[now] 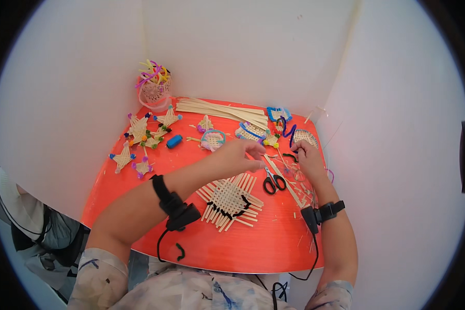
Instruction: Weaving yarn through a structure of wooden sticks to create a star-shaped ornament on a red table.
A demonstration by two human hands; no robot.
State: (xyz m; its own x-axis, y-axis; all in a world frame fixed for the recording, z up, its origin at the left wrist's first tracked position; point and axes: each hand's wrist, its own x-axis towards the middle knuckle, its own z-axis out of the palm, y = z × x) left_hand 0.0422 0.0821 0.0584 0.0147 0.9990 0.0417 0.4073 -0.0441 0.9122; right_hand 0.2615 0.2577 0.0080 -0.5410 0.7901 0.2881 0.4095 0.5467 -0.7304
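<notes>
Over the middle of the red table, my left hand [243, 156] is held with thumb and fingers apart and nothing between them. My right hand [309, 159] is closed at the fingertips on a dark blue pipe cleaner [288, 131], which bends up and away to the left. Below my left hand lies a woven mat of pale flat strips [227, 199], its strip ends sticking out all round. A black pipe cleaner [225, 214] is threaded along its near edge. Black-handled scissors [274, 184] lie between my hands, beside pale strips [289, 186].
Several woven stars [138, 129] with coloured tips and a blue thread spool [174, 141] lie at the left. A bundle of strips [217, 109] lies at the back, beside a pink basket of pipe cleaners [155, 92]. Small woven pieces [250, 132] lie beyond my hands. White walls [243, 46] enclose the table.
</notes>
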